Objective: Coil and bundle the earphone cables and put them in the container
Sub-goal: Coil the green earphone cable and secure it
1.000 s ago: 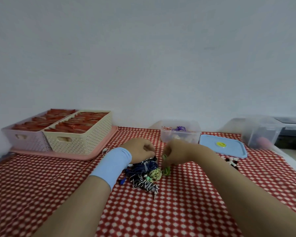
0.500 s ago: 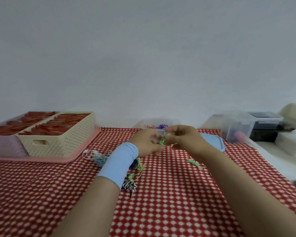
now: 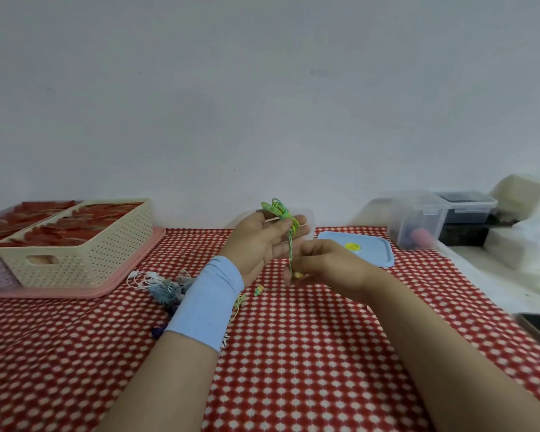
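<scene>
Green earphone cable (image 3: 278, 210) looped over straight-fingered left hand (image 3: 262, 241), right hand (image 3: 321, 263) pinching its tail, container (image 3: 308, 214) half-hidden

Green cable coil (image 3: 277, 209) on left fingers (image 3: 279, 228)

Wristband (image 3: 207, 302) hides part of cable pile (image 3: 164, 289)
</scene>
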The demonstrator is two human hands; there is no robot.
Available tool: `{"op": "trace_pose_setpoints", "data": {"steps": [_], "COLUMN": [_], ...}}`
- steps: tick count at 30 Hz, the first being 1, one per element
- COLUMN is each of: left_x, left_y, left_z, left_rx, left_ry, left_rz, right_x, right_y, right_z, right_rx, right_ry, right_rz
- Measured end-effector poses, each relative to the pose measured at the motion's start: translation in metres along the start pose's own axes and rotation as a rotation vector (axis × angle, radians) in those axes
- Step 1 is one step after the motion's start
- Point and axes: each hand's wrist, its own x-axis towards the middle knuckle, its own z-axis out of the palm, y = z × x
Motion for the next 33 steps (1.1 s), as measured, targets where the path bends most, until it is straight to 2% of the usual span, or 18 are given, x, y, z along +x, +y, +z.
{"op": "trace_pose_setpoints", "data": {"steps": [3,6,10,16,20,23,26,28,31,33], "left_x": [0.001,0.005,0.004,-0.002,-0.001,-0.001,-0.002,-0.002,-0.007,-0.011], "left_y": [-0.007,-0.014,-0.021,-0.033,-0.036,-0.038,-0.036,-0.035,-0.037,-0.039], "left_z": [-0.007,-0.018,-0.022,-0.021,-0.017,-0.016,-0.01,0.0,0.017,0.023], "left_rx": [0.126,0.405,0.661,1.168,1.528,1.755,1.847,1.809,1.736,1.704], "left_ry": [0.115,0.26,0.31,0.167,0.074,0.09,0.12,0.074,-0.049,-0.1], "left_rz": [0.014,-0.012,-0.044,-0.098,-0.154,-0.09,0.117,0.256,0.282,0.194], "right_x": [-0.003,-0.005,-0.011,-0.014,-0.017,-0.022,-0.023,-0.021,-0.017,-0.016], "right_y": [0.001,0.001,-0.002,0.001,0.011,0.012,0.014,0.016,0.018,0.018], "right_z": [-0.007,-0.014,-0.022,-0.028,-0.035,-0.042,-0.044,-0.041,-0.035,-0.031], "right_rx": [0.043,-0.042,-0.189,-0.531,-0.604,-0.679,-0.75,-0.82,-0.966,-1.055], "right_ry": [-0.004,0.089,0.156,0.257,0.27,0.341,0.346,0.327,0.285,0.261], "right_rz": [0.074,0.139,0.202,0.1,0.113,0.099,0.134,0.171,0.217,0.239]}}
